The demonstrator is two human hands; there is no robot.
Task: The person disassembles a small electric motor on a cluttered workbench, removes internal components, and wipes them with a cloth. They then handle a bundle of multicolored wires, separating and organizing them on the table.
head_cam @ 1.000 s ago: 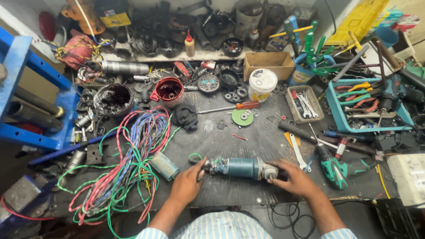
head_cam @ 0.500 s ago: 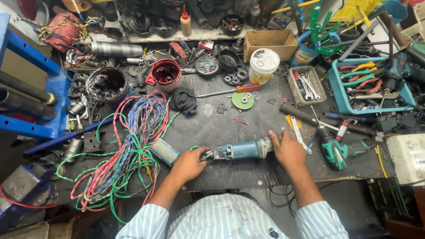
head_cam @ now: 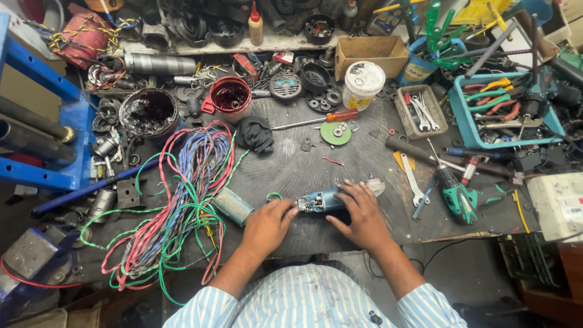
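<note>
A blue-grey angle grinder body [head_cam: 320, 200] lies on the dark bench near its front edge. My left hand [head_cam: 268, 220] pinches its left, open end with fingertips. My right hand [head_cam: 362, 212] lies over its right half, fingers curled on the housing; the grey head [head_cam: 375, 185] pokes out past the fingers. A grey cylindrical motor part [head_cam: 234, 205] lies just left of my left hand, beside a thin green wire loop [head_cam: 273, 195].
A tangle of red, green and blue wires [head_cam: 182, 194] covers the left of the bench. A green cordless drill [head_cam: 464, 199], spanners [head_cam: 410, 179], a screwdriver [head_cam: 316, 119], a green disc [head_cam: 336, 133], a black rag [head_cam: 255, 133], a red tub [head_cam: 230, 97] and a blue tool tray [head_cam: 470, 124] surround the work spot.
The view has shifted and the grinder now lies closer to the bench front. My right hand has slid from the grinder's right end onto its body; my left hand stays at the left end.
</note>
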